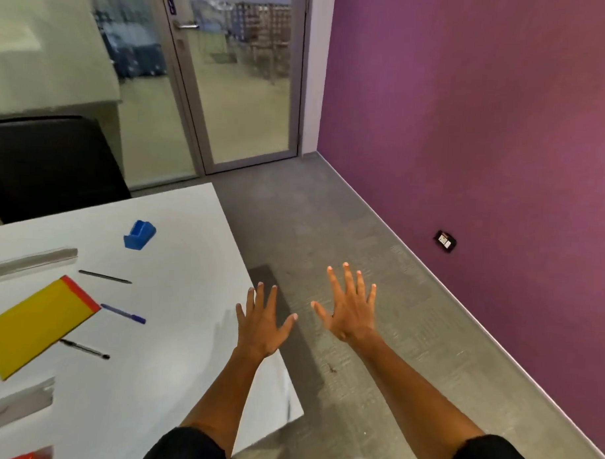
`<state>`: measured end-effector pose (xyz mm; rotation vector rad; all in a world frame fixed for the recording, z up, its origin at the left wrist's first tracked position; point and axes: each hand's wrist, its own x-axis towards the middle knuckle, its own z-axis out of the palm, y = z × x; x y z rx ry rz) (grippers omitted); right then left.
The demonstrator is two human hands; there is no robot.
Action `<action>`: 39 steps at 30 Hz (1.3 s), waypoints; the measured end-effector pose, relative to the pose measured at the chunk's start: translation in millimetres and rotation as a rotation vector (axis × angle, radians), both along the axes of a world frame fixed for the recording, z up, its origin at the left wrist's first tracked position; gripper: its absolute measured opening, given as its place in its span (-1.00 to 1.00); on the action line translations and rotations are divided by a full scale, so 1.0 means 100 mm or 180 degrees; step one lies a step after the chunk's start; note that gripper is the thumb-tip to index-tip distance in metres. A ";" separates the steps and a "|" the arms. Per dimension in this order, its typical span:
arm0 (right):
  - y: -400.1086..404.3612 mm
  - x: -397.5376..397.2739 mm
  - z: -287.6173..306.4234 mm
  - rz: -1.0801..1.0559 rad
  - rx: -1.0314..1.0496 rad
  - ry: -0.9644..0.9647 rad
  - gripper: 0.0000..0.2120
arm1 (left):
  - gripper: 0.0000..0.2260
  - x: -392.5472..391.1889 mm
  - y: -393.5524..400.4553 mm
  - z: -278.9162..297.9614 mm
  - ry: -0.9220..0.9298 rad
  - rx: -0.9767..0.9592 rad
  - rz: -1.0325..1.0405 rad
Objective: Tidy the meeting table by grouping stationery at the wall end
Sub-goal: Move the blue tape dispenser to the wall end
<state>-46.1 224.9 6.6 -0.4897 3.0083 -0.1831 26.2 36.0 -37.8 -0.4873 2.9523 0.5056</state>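
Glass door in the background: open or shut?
Shut. The glass door sits flush in its frame, its bottom edge in line with the threshold, its handle level.

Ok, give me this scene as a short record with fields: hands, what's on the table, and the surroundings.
left hand: left hand open, fingers spread, over the table edge, holding nothing
right hand: right hand open, fingers spread, over the floor
pens: blue pen, black pen, dark pencil
pad: yellow pad with a red edge
holder: blue holder, apart from the pens
surroundings: purple wall, glass door, black chair
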 end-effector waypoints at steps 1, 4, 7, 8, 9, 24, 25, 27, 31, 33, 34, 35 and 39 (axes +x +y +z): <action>-0.05 -0.11 -0.02 0.0075 -0.0009 -0.0019 -0.20 | -0.21 -0.07 -0.04 -0.01 0.0003 0.0012 0.0091; -0.22 -0.41 -0.11 0.0334 -0.0009 -0.0090 -0.20 | -0.22 -0.21 -0.14 -0.06 -0.0034 -0.0024 0.0362; -0.43 -0.74 -0.21 0.0696 0.0078 -0.0198 -0.20 | -0.22 -0.34 -0.21 -0.13 -0.0133 -0.0048 0.0749; -0.50 -0.84 -0.23 0.0806 0.0084 -0.0218 -0.19 | -0.22 -0.38 -0.22 -0.14 -0.0158 -0.0036 0.0855; -0.57 -0.95 -0.25 0.0955 0.0070 -0.0237 -0.19 | -0.22 -0.44 -0.24 -0.15 -0.0186 -0.0041 0.0996; -1.15 -2.44 -0.01 0.2405 -0.0040 -0.0294 -0.17 | -0.22 -1.30 -0.04 0.07 -0.0274 -0.0021 0.2329; -1.22 -2.49 -0.02 0.2476 -0.0011 -0.0296 -0.17 | -0.22 -1.32 -0.07 0.07 -0.0268 -0.0024 0.2405; -1.39 -2.54 -0.05 0.2609 0.0016 -0.0322 -0.16 | -0.22 -1.34 -0.18 0.05 -0.0291 -0.0016 0.2536; -1.73 -2.58 -0.20 0.2881 0.0044 -0.0322 -0.16 | -0.22 -1.40 -0.45 -0.08 -0.0414 0.0008 0.2759; -1.96 -2.64 -0.29 0.3023 0.0154 -0.0305 -0.15 | -0.22 -1.48 -0.63 -0.14 -0.0414 0.0034 0.2825; -2.10 -2.67 -0.32 0.3063 0.0205 -0.0318 -0.14 | -0.22 -1.53 -0.74 -0.16 -0.0395 0.0061 0.2864; -2.23 -2.69 -0.36 0.3076 0.0246 -0.0333 -0.14 | -0.22 -1.57 -0.85 -0.18 -0.0378 0.0093 0.2922; -2.79 -2.76 -0.41 0.3269 0.0382 -0.0286 -0.12 | -0.22 -1.64 -1.27 -0.18 -0.0291 0.0222 0.3152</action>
